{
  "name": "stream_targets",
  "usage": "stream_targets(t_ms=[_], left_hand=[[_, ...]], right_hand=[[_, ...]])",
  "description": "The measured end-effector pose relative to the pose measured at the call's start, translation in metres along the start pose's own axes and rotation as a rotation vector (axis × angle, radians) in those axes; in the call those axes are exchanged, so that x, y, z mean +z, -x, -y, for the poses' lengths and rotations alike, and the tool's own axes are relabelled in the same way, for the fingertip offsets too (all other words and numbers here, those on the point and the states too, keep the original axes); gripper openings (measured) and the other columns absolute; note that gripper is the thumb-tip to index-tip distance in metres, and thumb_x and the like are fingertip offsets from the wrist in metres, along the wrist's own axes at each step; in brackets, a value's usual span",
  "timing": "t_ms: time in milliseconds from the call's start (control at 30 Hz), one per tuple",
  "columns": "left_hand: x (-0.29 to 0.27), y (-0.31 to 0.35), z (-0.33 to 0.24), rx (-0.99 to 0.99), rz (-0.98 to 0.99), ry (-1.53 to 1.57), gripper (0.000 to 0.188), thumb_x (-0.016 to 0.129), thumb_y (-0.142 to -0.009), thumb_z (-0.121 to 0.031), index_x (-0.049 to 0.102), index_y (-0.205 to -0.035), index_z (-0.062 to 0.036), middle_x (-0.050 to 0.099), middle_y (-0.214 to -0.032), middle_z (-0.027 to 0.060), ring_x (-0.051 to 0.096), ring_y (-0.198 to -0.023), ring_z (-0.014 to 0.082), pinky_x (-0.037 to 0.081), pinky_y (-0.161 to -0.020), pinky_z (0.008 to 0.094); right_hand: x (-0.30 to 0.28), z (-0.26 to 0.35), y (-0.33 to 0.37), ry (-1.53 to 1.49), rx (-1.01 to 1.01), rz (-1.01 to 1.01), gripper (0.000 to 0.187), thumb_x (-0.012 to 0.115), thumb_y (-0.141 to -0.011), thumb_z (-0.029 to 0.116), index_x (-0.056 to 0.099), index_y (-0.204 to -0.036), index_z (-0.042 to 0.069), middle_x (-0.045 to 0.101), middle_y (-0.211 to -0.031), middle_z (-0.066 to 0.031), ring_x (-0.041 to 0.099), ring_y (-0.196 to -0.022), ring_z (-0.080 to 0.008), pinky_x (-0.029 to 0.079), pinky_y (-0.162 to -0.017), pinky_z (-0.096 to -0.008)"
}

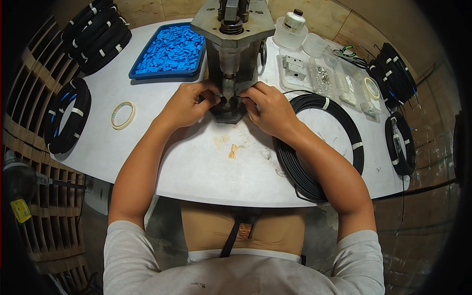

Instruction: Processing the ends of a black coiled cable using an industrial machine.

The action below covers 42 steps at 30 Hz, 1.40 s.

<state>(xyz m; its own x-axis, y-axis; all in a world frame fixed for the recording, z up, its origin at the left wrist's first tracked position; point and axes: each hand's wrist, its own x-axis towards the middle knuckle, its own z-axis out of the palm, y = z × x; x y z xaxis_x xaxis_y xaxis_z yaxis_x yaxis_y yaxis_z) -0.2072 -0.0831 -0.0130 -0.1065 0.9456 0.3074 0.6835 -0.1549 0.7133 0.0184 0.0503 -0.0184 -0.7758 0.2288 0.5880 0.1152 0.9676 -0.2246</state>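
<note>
A grey metal bench press (231, 54) stands at the far middle of the white table (196, 162). Both hands are up at its lower tooling. My left hand (193, 104) is closed in a pinch just left of the press ram, and whatever lies between its fingertips is too small to name. On the other side, my right hand (269, 109) pinches close to the tooling too; its fingertips hide what they grip. A coil of black cable (322, 189) lies under my right forearm, and a thin black strand of it runs behind my right hand.
Left of the press sits a blue tray (169, 76) full of small blue pieces. A tape roll (123, 115) and more black coils (69, 115) are at the left. Plastic containers (322, 76) of small parts, a white bottle (294, 21) and further coils (402, 142) line the right.
</note>
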Motion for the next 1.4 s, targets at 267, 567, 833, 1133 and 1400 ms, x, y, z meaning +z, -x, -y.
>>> stream_targets(t_ms=[267, 567, 833, 1133, 1400], left_hand=[[0.0009, -0.0002, 0.0048, 0.016, 0.003, 0.021, 0.019, 0.069, -0.094, -0.009, 0.073, -0.110, 0.0003, 0.078, -0.089, 0.0139, 0.074, -0.083, 0.0226, 0.058, -0.083, 0.0371], [0.0004, -0.0002, 0.0028, -0.003, 0.004, 0.011, 0.019, 0.070, -0.094, -0.010, 0.073, -0.110, 0.0001, 0.078, -0.089, 0.0137, 0.074, -0.084, 0.0224, 0.057, -0.083, 0.0367], [0.0015, -0.0011, 0.0044, 0.008, 0.009, 0.018, 0.019, 0.069, -0.094, -0.010, 0.073, -0.110, -0.0001, 0.077, -0.089, 0.0138, 0.073, -0.083, 0.0225, 0.057, -0.082, 0.0366], [0.0021, -0.0011, 0.0075, 0.021, 0.000, 0.021, 0.019, 0.069, -0.094, -0.010, 0.074, -0.109, 0.0001, 0.077, -0.087, 0.0140, 0.073, -0.081, 0.0220, 0.057, -0.080, 0.0355], [0.0023, -0.0006, 0.0043, 0.017, -0.005, 0.024, 0.018, 0.070, -0.095, -0.008, 0.074, -0.109, 0.0006, 0.077, -0.088, 0.0149, 0.073, -0.082, 0.0223, 0.058, -0.081, 0.0359]], right_hand=[[0.0012, -0.0004, 0.0007, 0.001, -0.003, -0.010, 0.019, 0.074, -0.088, 0.003, 0.074, -0.106, 0.006, 0.068, -0.095, -0.0124, 0.069, -0.083, -0.0340, 0.058, -0.074, -0.0422], [0.0007, -0.0003, 0.0004, 0.011, -0.009, -0.009, 0.020, 0.074, -0.088, 0.003, 0.073, -0.107, 0.008, 0.068, -0.095, -0.0117, 0.069, -0.082, -0.0339, 0.057, -0.073, -0.0420], [0.0007, -0.0012, 0.0007, 0.014, -0.018, -0.017, 0.019, 0.074, -0.088, 0.004, 0.073, -0.107, 0.008, 0.068, -0.094, -0.0117, 0.068, -0.081, -0.0338, 0.057, -0.073, -0.0424], [-0.0007, -0.0009, 0.0007, 0.016, -0.019, 0.010, 0.021, 0.072, -0.086, 0.003, 0.073, -0.106, 0.008, 0.067, -0.095, -0.0118, 0.068, -0.081, -0.0341, 0.057, -0.073, -0.0422], [-0.0011, -0.0011, 0.0007, 0.008, -0.021, 0.012, 0.021, 0.072, -0.086, 0.003, 0.073, -0.107, 0.008, 0.067, -0.095, -0.0119, 0.069, -0.081, -0.0341, 0.057, -0.073, -0.0422]])
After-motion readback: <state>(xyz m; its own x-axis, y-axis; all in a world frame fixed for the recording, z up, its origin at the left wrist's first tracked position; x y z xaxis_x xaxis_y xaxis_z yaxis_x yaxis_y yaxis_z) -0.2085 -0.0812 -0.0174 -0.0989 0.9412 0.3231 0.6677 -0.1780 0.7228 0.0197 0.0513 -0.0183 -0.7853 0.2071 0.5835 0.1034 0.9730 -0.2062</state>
